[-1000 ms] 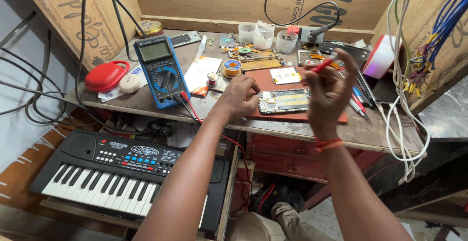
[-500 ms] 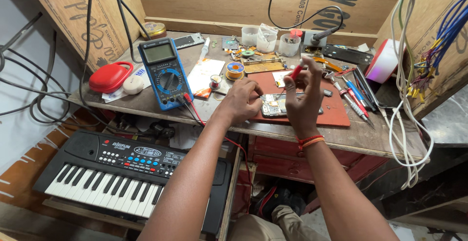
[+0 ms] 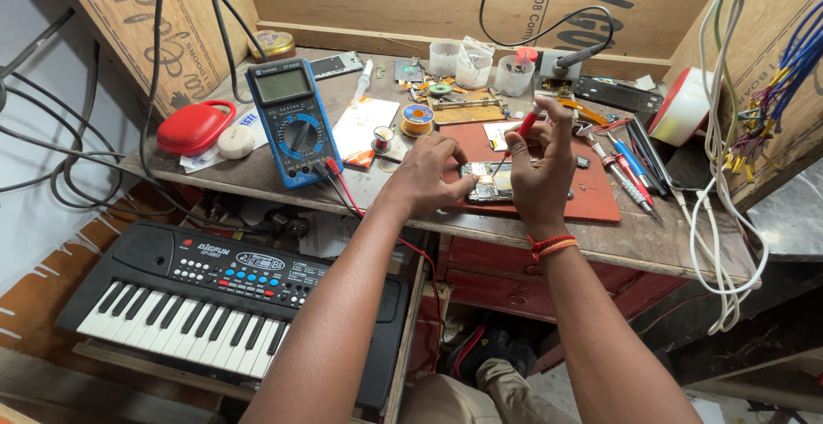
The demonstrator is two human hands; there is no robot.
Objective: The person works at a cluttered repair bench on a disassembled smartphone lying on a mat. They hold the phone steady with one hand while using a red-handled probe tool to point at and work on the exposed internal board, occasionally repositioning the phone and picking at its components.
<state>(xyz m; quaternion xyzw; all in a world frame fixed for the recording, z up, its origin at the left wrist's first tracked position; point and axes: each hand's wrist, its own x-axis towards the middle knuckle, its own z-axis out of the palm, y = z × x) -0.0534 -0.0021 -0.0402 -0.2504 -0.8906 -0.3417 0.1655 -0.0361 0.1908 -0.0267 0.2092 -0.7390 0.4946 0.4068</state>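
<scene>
A small opened phone circuit board (image 3: 486, 184) lies on a red mat (image 3: 591, 197) on the wooden bench. My left hand (image 3: 429, 171) rests on the board's left end, fingers holding it down. My right hand (image 3: 542, 162) grips a red-handled screwdriver (image 3: 525, 126), its tip pointing down onto the board's right part. An orange band sits on my right wrist.
A blue multimeter (image 3: 291, 124) with red and black leads stands left of the mat, beside a red case (image 3: 194, 126). Solder reel (image 3: 417, 119), plastic cups (image 3: 473, 66), loose screwdrivers (image 3: 624, 167) lie around. White cables (image 3: 716, 210) hang right. A black keyboard (image 3: 227, 300) sits below the bench.
My right hand brought the red screwdriver in from the right and down onto the board. My left hand stayed on the board's left end. The view shifted slightly.
</scene>
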